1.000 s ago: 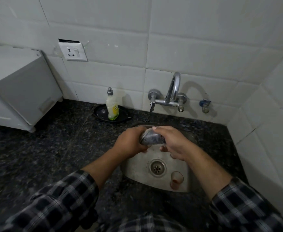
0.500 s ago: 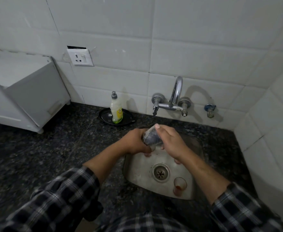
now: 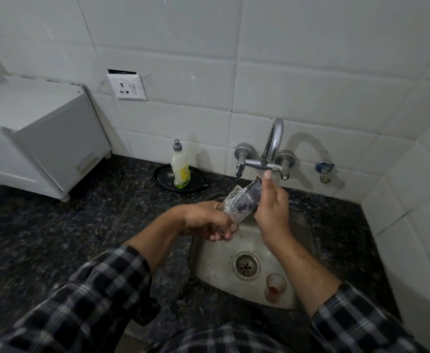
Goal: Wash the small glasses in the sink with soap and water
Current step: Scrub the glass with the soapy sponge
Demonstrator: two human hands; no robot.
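While glass (image 3: 235, 203) held tilted over sink (image 3: 209, 273) back edge, below tap (image 3: 272, 149): left hand (image 3: 203, 220) clenched round its base. Right hand (image 3: 272, 212) against upper end, thumb up, fingers hidden, so cannot tell grasp. No water stream visible. Second glass (image 3: 275, 286) upright in sink beside drain (image 3: 245, 266), reddish residue inside, judged unwashed. Soap bottle (image 3: 181, 171) left of tap, untouched. Roughly midway at best: finish first glass, then second.
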